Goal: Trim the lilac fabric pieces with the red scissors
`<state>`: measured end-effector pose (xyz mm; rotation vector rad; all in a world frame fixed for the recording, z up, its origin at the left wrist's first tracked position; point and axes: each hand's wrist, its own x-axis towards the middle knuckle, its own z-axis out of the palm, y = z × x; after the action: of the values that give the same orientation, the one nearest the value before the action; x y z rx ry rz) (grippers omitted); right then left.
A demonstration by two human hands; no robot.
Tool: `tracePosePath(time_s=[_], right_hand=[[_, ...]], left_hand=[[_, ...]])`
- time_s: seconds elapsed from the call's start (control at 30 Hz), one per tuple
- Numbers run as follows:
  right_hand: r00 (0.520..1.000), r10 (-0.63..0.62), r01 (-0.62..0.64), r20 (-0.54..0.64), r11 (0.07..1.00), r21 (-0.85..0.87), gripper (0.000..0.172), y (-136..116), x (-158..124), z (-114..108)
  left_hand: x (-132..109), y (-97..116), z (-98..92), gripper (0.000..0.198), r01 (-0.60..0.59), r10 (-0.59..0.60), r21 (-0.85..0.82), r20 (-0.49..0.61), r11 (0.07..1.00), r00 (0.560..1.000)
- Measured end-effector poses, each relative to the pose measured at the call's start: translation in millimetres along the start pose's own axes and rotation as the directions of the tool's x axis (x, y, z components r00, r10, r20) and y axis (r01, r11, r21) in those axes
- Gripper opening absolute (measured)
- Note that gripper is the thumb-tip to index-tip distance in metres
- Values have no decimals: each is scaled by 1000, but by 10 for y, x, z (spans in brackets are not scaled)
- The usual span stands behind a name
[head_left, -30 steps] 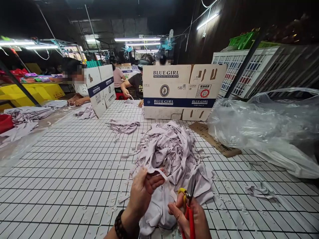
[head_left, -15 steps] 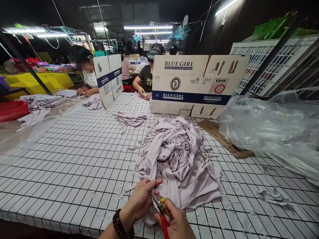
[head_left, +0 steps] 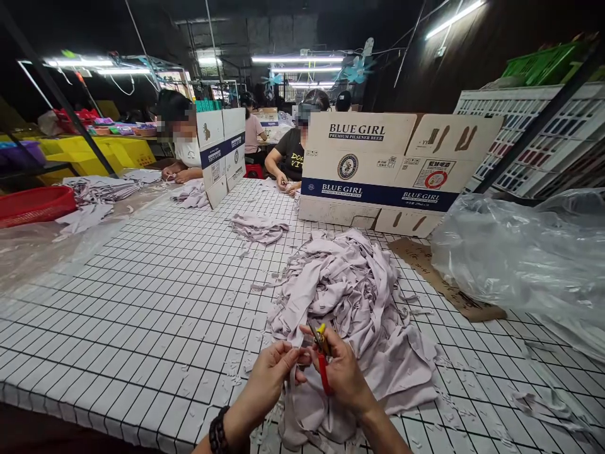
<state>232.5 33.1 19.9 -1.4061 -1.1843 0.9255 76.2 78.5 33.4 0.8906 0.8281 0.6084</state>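
In front of me, my left hand (head_left: 276, 372) pinches the edge of a pale lilac fabric strip (head_left: 293, 394) between thumb and fingers. My right hand (head_left: 344, 369) grips small scissors (head_left: 323, 362) with red and yellow handles, their blades beside my left fingertips. Some of the fabric edge is hidden by my fingers. Just beyond both hands lies a large heap of the same lilac fabric (head_left: 350, 284); part of it hangs down toward the table's near edge.
A white grid-patterned table (head_left: 155, 321) is strewn with small fabric snippets. A cardboard panel (head_left: 378, 151) stands behind the heap. To the right are brown cardboard (head_left: 449, 287) and clear plastic bags (head_left: 515, 246). A smaller fabric pile (head_left: 262, 227) lies farther back; co-workers sit across.
The scissors have risen and turned, their blades now pointing up and left rather than lying low between my hands. Both hands have moved slightly; the camera view has shifted left.
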Motion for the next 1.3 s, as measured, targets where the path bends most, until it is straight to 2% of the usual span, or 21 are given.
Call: tracePosePath(time_s=[0.13,0.2,0.23,0.3,0.37,0.4,0.47,0.57,0.7,0.8,0.87,0.93,1.07,1.3], right_hand=[[997,-19,15,77,998,58,21,-26,225,46],[996,-19,10,88,995,101,15,-41,295,72],[996,-17,6,85,992,124,13,-50,318,85],[997,-9,-4,74,987,162,16,-71,342,109],[997,1,-15,72,982,190,22,-92,347,128],[997,5,-20,76,980,199,24,-100,347,135],[996,17,-35,86,977,213,28,-107,347,145],[994,51,-70,95,975,210,35,-105,345,119],[993,104,-111,61,983,144,31,-163,272,-77],[994,106,-107,-13,978,-181,24,-285,150,-288],[996,94,-87,-4,907,-413,23,-370,67,-384],[996,89,-59,31,850,-524,22,-431,4,-420],[996,72,-22,60,800,-600,21,-476,-39,-380],[996,74,-28,49,785,-619,20,-487,-5,-339]], left_hand=[[80,62,-57,45,-75,72,78,44,994,996],[116,85,-80,42,-166,160,158,48,973,986],[130,98,-86,39,-236,234,218,32,947,972],[148,128,-86,35,-372,401,342,-15,863,916],[150,161,-72,32,-451,517,421,-52,787,854],[146,175,-63,30,-466,541,437,-60,770,839],[141,189,-47,29,-478,547,433,-42,764,836],[162,172,-44,30,-475,497,360,36,803,867],[226,149,-68,32,-456,460,321,70,830,885],[250,184,-80,32,-483,490,408,96,775,867],[251,218,-83,31,-501,504,468,131,728,854],[246,246,-82,30,-517,517,515,160,683,841],[242,259,-75,32,-535,521,582,212,613,827],[270,236,-83,28,-567,511,589,281,576,812]])
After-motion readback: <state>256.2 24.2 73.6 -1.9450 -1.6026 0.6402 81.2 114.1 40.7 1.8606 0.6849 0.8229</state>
